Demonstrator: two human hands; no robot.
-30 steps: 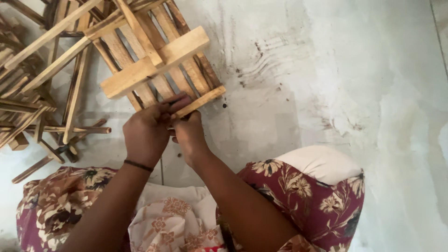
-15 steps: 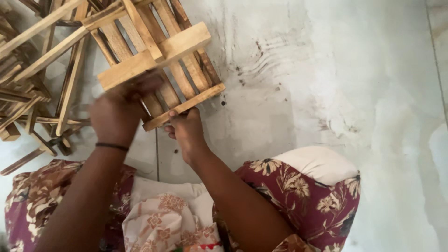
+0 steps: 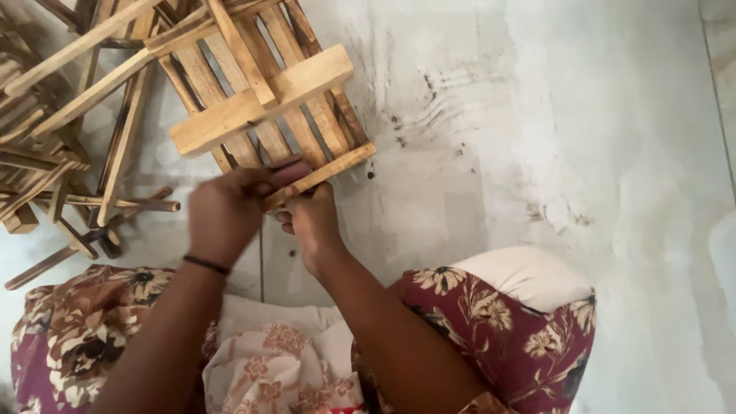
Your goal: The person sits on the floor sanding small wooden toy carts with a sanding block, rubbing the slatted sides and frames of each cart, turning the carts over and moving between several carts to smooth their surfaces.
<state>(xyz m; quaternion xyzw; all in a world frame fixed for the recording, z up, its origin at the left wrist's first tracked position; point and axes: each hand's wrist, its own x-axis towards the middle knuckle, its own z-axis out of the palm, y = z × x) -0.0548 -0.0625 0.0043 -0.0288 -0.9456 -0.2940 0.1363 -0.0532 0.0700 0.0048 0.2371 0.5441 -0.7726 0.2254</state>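
A slatted wooden frame (image 3: 257,103) lies on the pale floor in front of me, with a thick light crossbar (image 3: 261,100) across its slats. My left hand (image 3: 226,211) grips the near edge strip (image 3: 337,163) of the frame, fingers curled over its left end. My right hand (image 3: 310,218) pinches the same strip from below, just right of the left hand. A dark band circles my left wrist. What lies between the fingers is hidden.
A heap of loose wooden sticks and frames (image 3: 54,146) sits at the left. The stained grey-white floor (image 3: 552,153) stretches to the right. My knees in flowered maroon cloth (image 3: 506,322) fill the bottom of the view.
My left hand came back down from the slats to the near edge strip, beside the right hand. The frame has shifted slightly.
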